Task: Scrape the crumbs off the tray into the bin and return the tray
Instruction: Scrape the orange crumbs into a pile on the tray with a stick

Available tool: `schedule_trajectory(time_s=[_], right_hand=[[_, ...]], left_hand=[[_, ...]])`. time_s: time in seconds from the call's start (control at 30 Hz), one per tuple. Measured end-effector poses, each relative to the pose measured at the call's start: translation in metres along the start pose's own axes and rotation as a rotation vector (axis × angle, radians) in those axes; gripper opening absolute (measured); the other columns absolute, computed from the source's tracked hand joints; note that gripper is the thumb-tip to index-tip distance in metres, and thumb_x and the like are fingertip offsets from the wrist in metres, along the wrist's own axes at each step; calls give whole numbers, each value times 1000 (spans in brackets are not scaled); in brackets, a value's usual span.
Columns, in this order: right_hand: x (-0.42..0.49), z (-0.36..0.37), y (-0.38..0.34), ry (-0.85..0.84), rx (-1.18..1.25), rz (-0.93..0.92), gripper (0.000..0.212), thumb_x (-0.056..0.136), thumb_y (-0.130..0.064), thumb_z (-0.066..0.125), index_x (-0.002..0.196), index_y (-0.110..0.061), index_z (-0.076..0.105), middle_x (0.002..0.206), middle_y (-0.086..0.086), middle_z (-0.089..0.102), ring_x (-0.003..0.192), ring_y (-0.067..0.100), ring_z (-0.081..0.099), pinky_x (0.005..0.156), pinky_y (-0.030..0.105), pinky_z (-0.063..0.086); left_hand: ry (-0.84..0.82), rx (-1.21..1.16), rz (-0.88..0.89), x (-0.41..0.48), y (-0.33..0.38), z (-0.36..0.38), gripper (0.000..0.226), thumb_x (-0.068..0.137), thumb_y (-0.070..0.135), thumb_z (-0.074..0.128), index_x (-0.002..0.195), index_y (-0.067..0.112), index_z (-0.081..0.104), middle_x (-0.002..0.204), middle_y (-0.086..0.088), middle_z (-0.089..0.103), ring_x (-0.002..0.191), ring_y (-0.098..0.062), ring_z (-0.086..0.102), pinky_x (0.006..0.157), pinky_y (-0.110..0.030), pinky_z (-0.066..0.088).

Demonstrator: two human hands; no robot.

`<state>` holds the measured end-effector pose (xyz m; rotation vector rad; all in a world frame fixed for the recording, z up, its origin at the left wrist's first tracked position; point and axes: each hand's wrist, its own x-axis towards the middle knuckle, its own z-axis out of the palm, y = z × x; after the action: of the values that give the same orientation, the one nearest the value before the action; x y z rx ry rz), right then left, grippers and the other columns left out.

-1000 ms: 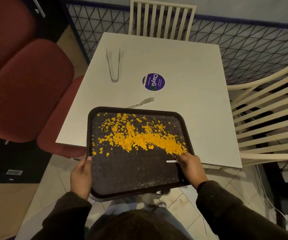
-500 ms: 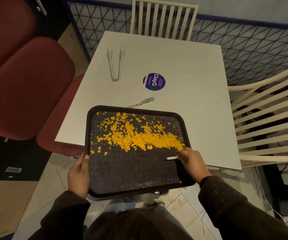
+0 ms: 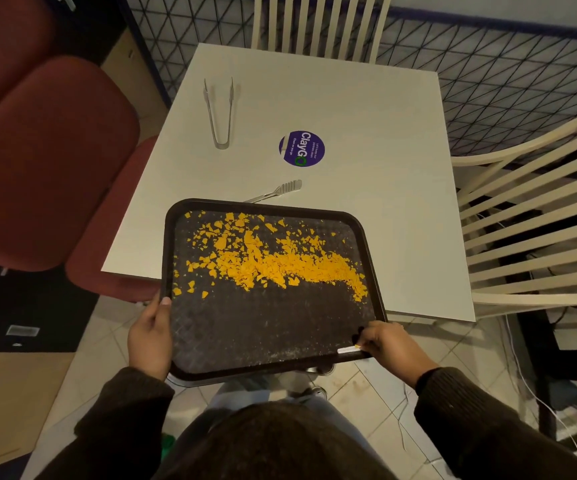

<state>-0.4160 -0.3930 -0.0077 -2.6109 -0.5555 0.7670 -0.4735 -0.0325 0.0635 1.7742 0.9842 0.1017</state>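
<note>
A: Right hand (image 3: 389,348) slid from mid right rim to the tray's (image 3: 176,216) near-right corner, pinching a small white scraper (image 3: 348,349). Left hand (image 3: 150,337) grips the left rim.
B: Tray position?
A: Half off the table's (image 3: 366,133) near edge. Crumbs (image 3: 280,268) loose mid-tray; any tilt likely spills them on the floor. No bin in view.

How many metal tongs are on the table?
2: one pair of tongs lies open at the far left; another tong pokes out behind the tray, partly hidden.
</note>
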Motion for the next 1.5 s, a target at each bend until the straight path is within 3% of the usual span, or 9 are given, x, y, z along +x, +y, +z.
schedule_trajectory(time_s=[0.07,0.17,0.3,0.57,0.77,0.93,1.2,1.5], right_hand=[[-1,0,3,23,-39,-22,10,85,-15,62,79,-20,70,84,-5,63,82,15,60,75,29,39],[-2,1,6,80,-64,-65,10,84,-17,63,77,-22,68,79,-6,63,78,15,60,70,24,29],[8,0,6,180,-62,-58,9,86,-14,60,79,-19,63,78,-2,61,73,19,59,70,30,36],[63,-11,-6,352,48,112,9,86,-9,59,86,-13,67,87,6,64,77,25,58,73,38,48],[46,-22,-6,261,11,44,7,83,-5,63,82,-10,68,82,5,62,74,22,56,60,19,33],[11,-9,6,125,-46,-79,10,78,-8,67,71,-14,68,74,3,63,68,21,61,58,26,43],[36,7,14,278,-41,59,12,83,-13,63,89,-23,66,90,-1,62,81,25,53,81,36,36],[95,-27,-1,321,-27,20,5,83,-11,64,84,-13,70,84,8,63,79,31,55,77,40,43]], left_hand=[[-5,1,-4,-1,0,0,38,97,27,40,127,11,56,123,-14,61,117,-28,54,104,-42,40],[-4,-7,-14,1,0,-2,38,97,28,39,126,11,57,120,-15,62,115,-29,55,102,-43,42],[-17,7,-18,0,2,-3,36,98,27,38,119,9,60,109,-16,63,102,-26,57,88,-34,43],[-2,32,1,-3,5,-3,35,98,26,37,119,10,60,109,-9,61,102,-24,55,87,-30,39],[15,57,27,4,4,-4,37,98,25,37,124,9,58,111,-7,60,104,-22,53,90,-29,37],[0,68,35,7,1,-5,37,98,25,36,126,10,57,107,-9,60,104,-23,54,90,-30,38],[-40,99,35,7,6,-8,37,99,25,35,123,9,57,101,-5,56,97,-22,51,85,-30,36],[-53,87,41,10,3,-9,33,99,23,36,118,9,59,102,-4,57,98,-18,51,85,-28,35]])
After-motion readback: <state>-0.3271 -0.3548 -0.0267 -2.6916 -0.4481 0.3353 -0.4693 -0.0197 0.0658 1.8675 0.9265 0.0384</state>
